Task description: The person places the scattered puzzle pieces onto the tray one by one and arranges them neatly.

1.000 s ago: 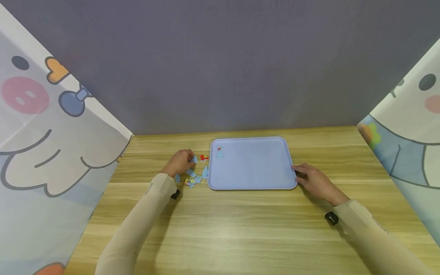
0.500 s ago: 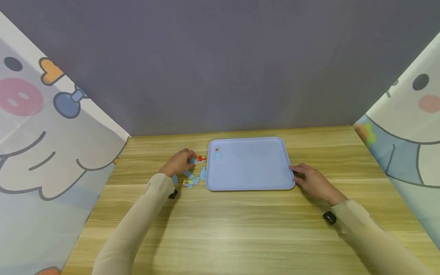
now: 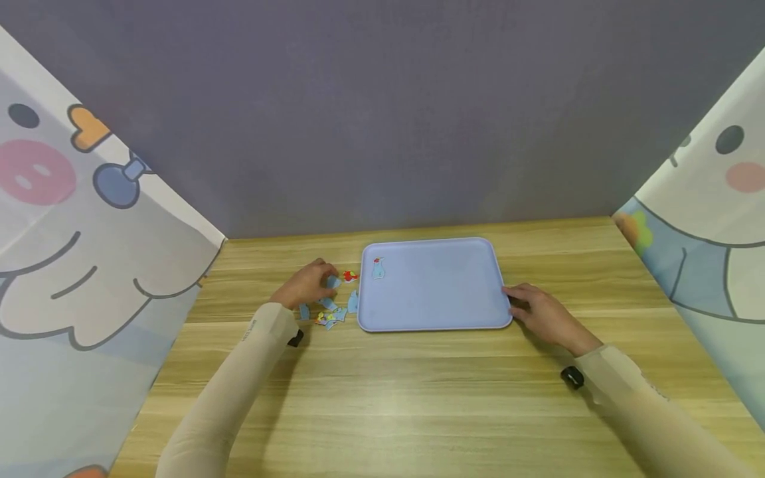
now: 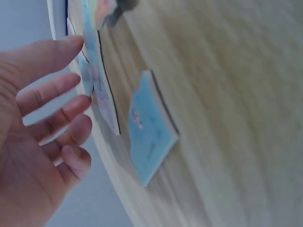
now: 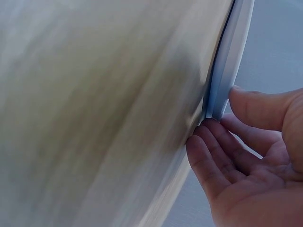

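Note:
On the wooden table my left hand [image 3: 303, 284] hovers beside a light blue puzzle piece [image 3: 333, 282], thumb and fingers parted around it and nothing gripped. The left wrist view shows the relaxed fingers near several pieces, with one blue piece [image 4: 150, 135] lying flat on its own. A red and yellow piece [image 3: 350, 275] lies just right of that hand. My right hand [image 3: 546, 320] pinches the right rim of a pale lilac tray [image 3: 436, 292], thumb on the rim [image 5: 228, 97] and fingers at its outer underside. One blue piece with a red top [image 3: 378, 269] lies in the tray's upper left.
Several more blue and multicoloured pieces [image 3: 327, 317] lie between the left wrist and the tray's left side. A grey wall [image 3: 418, 133] rises behind the table [image 3: 394, 398]. Cartoon-printed panels [image 3: 66, 265] stand at both sides.
My left hand has drawn back slightly to the left, its fingers coming away from the blue puzzle piece, which now shows more fully. The right hand stays at the tray rim.

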Tool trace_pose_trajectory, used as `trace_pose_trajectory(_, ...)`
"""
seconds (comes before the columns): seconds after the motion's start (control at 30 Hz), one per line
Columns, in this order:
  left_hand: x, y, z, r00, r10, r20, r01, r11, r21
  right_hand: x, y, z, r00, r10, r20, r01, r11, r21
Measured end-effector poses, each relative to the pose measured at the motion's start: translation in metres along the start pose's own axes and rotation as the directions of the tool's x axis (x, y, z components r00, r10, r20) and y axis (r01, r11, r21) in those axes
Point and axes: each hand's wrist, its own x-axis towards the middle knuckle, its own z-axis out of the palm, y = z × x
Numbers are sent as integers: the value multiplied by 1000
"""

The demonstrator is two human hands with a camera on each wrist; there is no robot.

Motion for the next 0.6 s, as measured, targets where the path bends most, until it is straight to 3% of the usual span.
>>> trace_pose_trajectory(0.37,0,-4,-1,999,41,2,-41,999,14,0,0,1,1000,-7,-4,7,1000,-7)
trace_pose_trajectory(0.6,2,-2,1,1000,-20,-19,20,1000,7,-1,3,3,1000,-8,-15,8,1000,-5)
